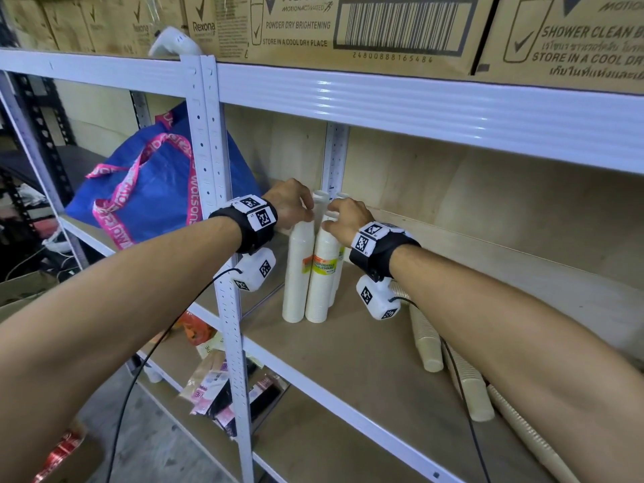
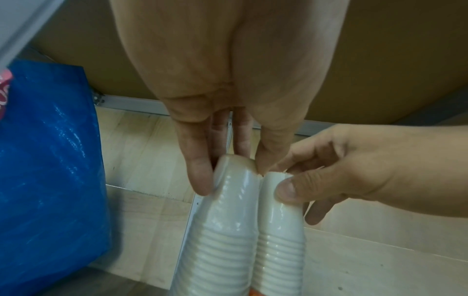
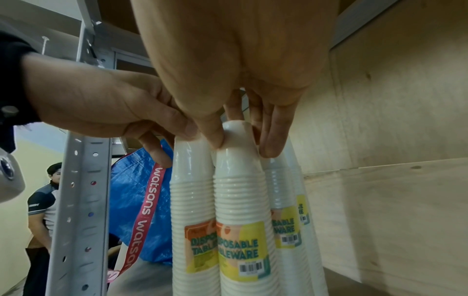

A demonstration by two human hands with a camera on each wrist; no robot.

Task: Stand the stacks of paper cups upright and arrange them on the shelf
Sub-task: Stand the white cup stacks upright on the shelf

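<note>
Several white cup stacks stand upright at the back left of the shelf board (image 1: pixel 366 364). My left hand (image 1: pixel 306 210) pinches the top of the orange-labelled stack (image 1: pixel 298 284) (image 2: pixel 222 230) between thumb and fingers (image 2: pixel 201 178). Right beside it, my right hand (image 1: pixel 331 219) (image 3: pixel 241 144) grips the top of the yellow-labelled stack (image 1: pixel 322 291) (image 3: pixel 240 200). The two stacks touch. Two more upright stacks (image 3: pixel 286 200) stand behind them. Beige cup stacks (image 1: pixel 427 339) lie on their sides at the right of the shelf, partly hidden by my right forearm.
A blue Watsons bag (image 1: pixel 156 190) fills the bay to the left, past the white upright post (image 1: pixel 226 273). Cardboard boxes (image 1: pixel 348 26) sit on the shelf above. Packets lie on the lower shelf (image 1: pixel 216 388). A person (image 3: pixel 40 204) stands beyond the rack.
</note>
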